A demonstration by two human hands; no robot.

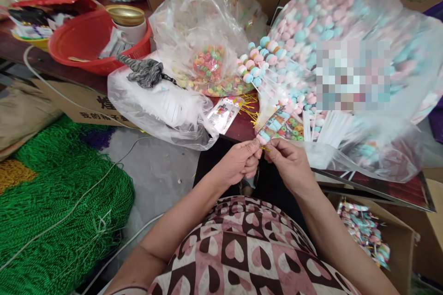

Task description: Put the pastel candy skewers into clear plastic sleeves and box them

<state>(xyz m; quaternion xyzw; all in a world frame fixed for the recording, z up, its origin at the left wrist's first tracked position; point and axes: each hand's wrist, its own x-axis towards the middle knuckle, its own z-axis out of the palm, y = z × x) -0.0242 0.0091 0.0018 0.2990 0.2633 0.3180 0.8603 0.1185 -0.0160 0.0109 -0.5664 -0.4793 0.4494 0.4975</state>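
At the table's front edge, my left hand (240,161) is closed around the gathered lower end of a clear candy bag (273,125). Pink, blue and white marshmallows show through its film. A gold twist tie (265,148) crosses the neck of the bag, and the fingers of my right hand (289,161) pinch it. Just behind lie more gold twist ties (249,107) and a stack of printed wrappers (225,113). Marshmallow skewers (258,62) rest against the big plastic bag of marshmallows (311,18). White sticks (330,136) lie to the right of my hands.
A bag of fruit-coloured rings (207,62) and a red basin (72,46) stand on the table. An open carton (398,244) of wrapped candies sits low at the right. Green cord (69,193) is heaped on the floor at the left, with a cable (104,177) across it.
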